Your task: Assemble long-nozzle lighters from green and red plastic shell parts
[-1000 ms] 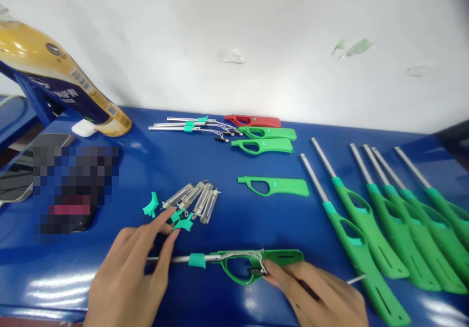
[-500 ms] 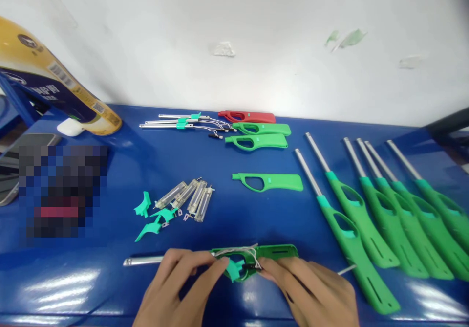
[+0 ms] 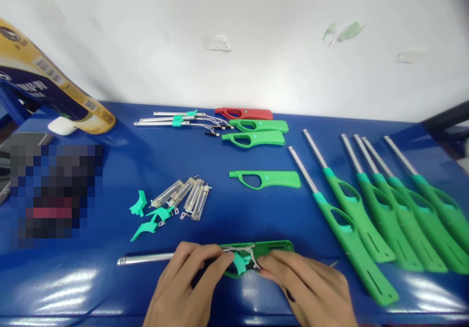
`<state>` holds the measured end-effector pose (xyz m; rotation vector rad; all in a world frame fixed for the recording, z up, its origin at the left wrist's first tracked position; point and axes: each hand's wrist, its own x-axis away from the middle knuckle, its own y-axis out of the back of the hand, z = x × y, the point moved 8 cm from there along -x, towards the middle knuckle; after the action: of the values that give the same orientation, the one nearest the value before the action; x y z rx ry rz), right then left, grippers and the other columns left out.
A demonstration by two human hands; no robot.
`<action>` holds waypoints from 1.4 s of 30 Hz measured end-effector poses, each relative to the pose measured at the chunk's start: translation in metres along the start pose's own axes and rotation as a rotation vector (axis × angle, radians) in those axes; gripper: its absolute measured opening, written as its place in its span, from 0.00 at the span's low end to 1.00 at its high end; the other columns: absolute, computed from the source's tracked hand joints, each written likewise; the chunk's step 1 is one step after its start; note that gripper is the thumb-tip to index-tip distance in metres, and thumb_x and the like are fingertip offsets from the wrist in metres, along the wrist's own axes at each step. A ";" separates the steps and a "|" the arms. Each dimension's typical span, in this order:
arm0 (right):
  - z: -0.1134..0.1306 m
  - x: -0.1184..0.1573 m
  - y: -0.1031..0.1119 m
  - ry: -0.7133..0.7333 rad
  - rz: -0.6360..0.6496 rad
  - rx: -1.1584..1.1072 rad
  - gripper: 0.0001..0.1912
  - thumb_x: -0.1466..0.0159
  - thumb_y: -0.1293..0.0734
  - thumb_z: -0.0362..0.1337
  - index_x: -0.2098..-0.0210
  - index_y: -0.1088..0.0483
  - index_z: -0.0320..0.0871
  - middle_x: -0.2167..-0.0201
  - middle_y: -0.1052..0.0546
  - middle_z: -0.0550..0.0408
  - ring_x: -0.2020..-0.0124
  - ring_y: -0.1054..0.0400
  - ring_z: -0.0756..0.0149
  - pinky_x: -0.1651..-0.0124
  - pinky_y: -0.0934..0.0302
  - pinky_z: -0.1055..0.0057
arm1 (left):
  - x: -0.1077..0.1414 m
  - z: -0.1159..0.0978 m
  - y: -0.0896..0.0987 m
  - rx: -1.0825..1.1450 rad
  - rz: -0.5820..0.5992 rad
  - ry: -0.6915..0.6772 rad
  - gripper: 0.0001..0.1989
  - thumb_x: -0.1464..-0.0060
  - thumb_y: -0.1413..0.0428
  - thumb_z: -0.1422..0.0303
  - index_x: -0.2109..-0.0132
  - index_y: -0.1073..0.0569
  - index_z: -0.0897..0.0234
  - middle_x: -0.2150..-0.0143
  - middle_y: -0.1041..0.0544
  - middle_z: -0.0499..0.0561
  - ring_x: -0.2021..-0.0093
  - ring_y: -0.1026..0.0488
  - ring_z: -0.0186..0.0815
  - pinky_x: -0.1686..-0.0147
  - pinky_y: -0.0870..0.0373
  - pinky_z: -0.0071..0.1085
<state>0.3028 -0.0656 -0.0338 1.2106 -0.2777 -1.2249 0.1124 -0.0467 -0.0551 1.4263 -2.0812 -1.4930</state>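
Note:
Near the front edge of the table lies an opened green lighter casing (image 3: 273,245), its inside facing up, with a metal tube (image 3: 146,258) pointing left. White wires (image 3: 249,250) run across it. My left hand (image 3: 194,278) pinches a teal trigger (image 3: 240,264) at the casing's finger loop, its fingers also covering the tube's base. With thumb and fingertips closed, my right hand (image 3: 309,283) grips the black igniter (image 3: 253,266) at the wires' end, just right of the trigger. A thin rod (image 3: 334,263) shows beyond my right hand; whether it is held is hidden.
Loose teal triggers (image 3: 148,228) and clear fuel tanks (image 3: 185,193) lie left of centre. Behind are wired metal tubes (image 3: 161,123), green casing halves (image 3: 266,179) and a red one (image 3: 252,114). Several assembled lighters (image 3: 357,249) line the right. A yellow bottle (image 3: 84,104) stands left.
My left hand has shifted slightly right, with its thumb and finger closer over the trigger. The trigger and igniter sit a little deeper in the casing. The view has shifted slightly.

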 end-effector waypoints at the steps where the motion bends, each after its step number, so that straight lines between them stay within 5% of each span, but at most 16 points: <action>1: 0.000 0.000 0.000 -0.001 0.001 -0.002 0.17 0.19 0.46 0.35 0.46 0.26 0.43 0.57 0.15 0.53 0.60 0.17 0.69 0.53 0.29 0.77 | -0.001 0.000 0.000 0.006 0.001 -0.002 0.24 0.34 0.49 0.87 0.41 0.21 0.61 0.50 0.20 0.53 0.54 0.27 0.35 0.53 0.23 0.29; 29: 0.002 0.000 -0.001 -0.106 -0.036 -0.024 0.19 0.18 0.47 0.37 0.45 0.24 0.45 0.55 0.14 0.55 0.54 0.18 0.67 0.50 0.32 0.72 | -0.001 0.002 -0.007 0.031 0.012 0.024 0.23 0.30 0.51 0.85 0.40 0.21 0.60 0.48 0.25 0.54 0.50 0.33 0.38 0.48 0.29 0.30; 42: 0.001 -0.004 -0.002 -0.079 -0.057 -0.021 0.19 0.19 0.48 0.33 0.48 0.25 0.44 0.57 0.16 0.53 0.62 0.19 0.70 0.57 0.32 0.74 | -0.003 0.001 -0.004 0.064 -0.015 0.045 0.22 0.29 0.51 0.85 0.39 0.22 0.61 0.51 0.24 0.51 0.51 0.32 0.34 0.50 0.30 0.26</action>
<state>0.2997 -0.0624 -0.0333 1.1605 -0.2904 -1.3239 0.1156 -0.0435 -0.0575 1.4873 -2.1137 -1.3988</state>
